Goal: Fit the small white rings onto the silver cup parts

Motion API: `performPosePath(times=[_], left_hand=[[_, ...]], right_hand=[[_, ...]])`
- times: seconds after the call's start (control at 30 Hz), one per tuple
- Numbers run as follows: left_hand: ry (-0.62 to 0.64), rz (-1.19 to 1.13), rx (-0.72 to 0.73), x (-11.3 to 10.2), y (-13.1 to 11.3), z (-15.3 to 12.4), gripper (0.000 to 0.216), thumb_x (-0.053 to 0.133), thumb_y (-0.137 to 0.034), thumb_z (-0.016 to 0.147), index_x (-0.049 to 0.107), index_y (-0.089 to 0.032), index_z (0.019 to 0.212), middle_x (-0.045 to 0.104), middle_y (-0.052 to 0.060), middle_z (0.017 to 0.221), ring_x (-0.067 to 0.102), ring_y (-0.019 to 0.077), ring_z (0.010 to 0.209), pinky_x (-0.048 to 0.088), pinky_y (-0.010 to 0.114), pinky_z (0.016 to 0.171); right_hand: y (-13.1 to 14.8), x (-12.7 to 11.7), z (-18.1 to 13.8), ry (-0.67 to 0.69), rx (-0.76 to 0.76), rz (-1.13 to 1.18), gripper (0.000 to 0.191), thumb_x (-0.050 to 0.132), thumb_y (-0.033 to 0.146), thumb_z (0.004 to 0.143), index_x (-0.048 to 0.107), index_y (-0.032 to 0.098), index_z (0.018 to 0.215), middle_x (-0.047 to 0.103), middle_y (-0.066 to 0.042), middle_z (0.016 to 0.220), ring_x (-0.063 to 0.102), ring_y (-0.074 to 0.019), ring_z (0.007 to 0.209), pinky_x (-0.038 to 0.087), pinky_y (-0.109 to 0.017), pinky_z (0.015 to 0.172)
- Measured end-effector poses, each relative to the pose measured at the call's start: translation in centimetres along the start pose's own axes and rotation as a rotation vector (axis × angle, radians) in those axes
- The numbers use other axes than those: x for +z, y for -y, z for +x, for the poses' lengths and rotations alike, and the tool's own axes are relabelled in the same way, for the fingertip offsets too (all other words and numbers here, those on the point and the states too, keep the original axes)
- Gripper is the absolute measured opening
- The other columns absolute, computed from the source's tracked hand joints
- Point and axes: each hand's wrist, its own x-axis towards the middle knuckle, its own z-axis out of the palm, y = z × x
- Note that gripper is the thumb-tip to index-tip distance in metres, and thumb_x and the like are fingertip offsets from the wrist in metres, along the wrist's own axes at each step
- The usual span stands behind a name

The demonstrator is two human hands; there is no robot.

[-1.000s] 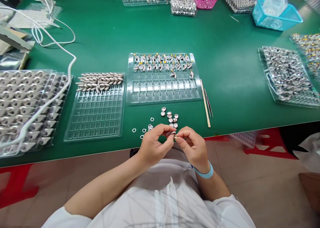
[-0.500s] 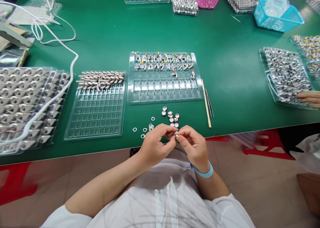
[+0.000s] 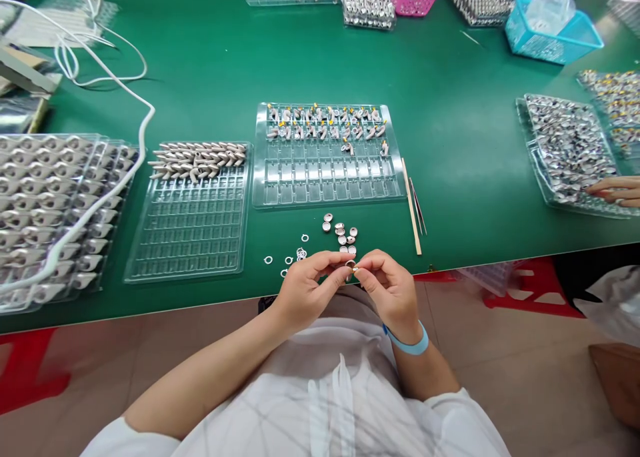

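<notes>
Close to the table's front edge, my left hand point(image 3: 311, 285) pinches a small round metal cup-like part point(image 3: 351, 264) between thumb and fingers. My right hand point(image 3: 393, 289) is closed in a pinch at the same part, its fingertips on a tiny pale piece too small to name. Just beyond my fingers lie several loose round metal caps point(image 3: 340, 229). Several thin white rings point(image 3: 301, 253) are scattered left of them. Behind stands a clear compartment tray point(image 3: 327, 171) with small grey parts, some with yellow bits, in its upper rows.
Left are a clear tray point(image 3: 187, 243) partly filled with slim grey pieces, stacked trays point(image 3: 45, 210) and a white cable point(image 3: 145, 133). Tweezers point(image 3: 418, 207) and a wooden stick point(image 3: 411, 207) lie right. A co-worker's hand point(image 3: 617, 190) touches a full tray point(image 3: 573, 147). Baskets stand farther back.
My fingertips have drawn slightly apart, and more of the round metal part shows between them. The view has shifted a little. The trays and loose parts stay put.
</notes>
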Motion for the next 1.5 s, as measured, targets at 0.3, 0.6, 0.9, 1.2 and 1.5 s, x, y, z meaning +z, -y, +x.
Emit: performPosePath(times=[0.3,0.6,0.9,1.2,1.5], left_hand=[[-0.006,0.042,0.027,-0.3,0.4,-0.1,0.02,0.064,-0.023,0.086,0.072,-0.018,0.104,0.074,0.006,0.093,0.07,0.0169,0.08,0.057,0.026,0.074],[0.013,0.147,0.126,-0.4,0.2,-0.1,0.018,0.063,-0.02,0.086,0.071,-0.018,0.102,0.074,0.006,0.09,0.069,0.0156,0.078,0.056,0.025,0.073],[0.06,0.105,0.122,-0.6,0.0,-0.5,0.022,0.059,-0.018,0.089,0.071,-0.017,0.107,0.073,0.008,0.089,0.069,0.0161,0.079,0.056,0.026,0.073],[0.004,0.097,0.042,-0.6,-0.6,-0.4,0.019,0.061,-0.022,0.086,0.073,-0.015,0.099,0.076,0.009,0.091,0.072,0.0178,0.076,0.06,0.026,0.069],[-0.016,0.11,0.006,-0.2,-0.3,-0.6,0.021,0.059,-0.023,0.086,0.074,-0.014,0.099,0.076,0.009,0.09,0.073,0.018,0.074,0.061,0.027,0.069]], right_hand=[[0.2,0.0,0.3,0.016,0.037,-0.048,0.009,0.06,0.026,0.089,0.063,0.02,0.083,0.058,-0.001,0.08,0.054,-0.0127,0.071,0.044,-0.024,0.061],[0.6,-0.4,0.7,0.047,0.065,-0.087,0.01,0.063,0.028,0.087,0.06,0.02,0.082,0.058,0.001,0.076,0.054,-0.0101,0.065,0.046,-0.022,0.058],[0.9,-0.3,0.4,0.068,-0.024,-0.243,0.006,0.059,0.025,0.089,0.063,0.02,0.087,0.062,-0.001,0.08,0.058,-0.0123,0.068,0.049,-0.024,0.06],[0.6,0.1,0.5,0.044,-0.267,-0.399,0.008,0.053,0.017,0.09,0.06,0.021,0.089,0.063,-0.003,0.082,0.058,-0.0149,0.074,0.049,-0.029,0.065],[0.7,0.6,0.4,0.02,-0.162,-0.351,0.007,0.055,0.017,0.086,0.059,0.02,0.081,0.059,0.0,0.074,0.054,-0.0118,0.063,0.046,-0.025,0.057]])
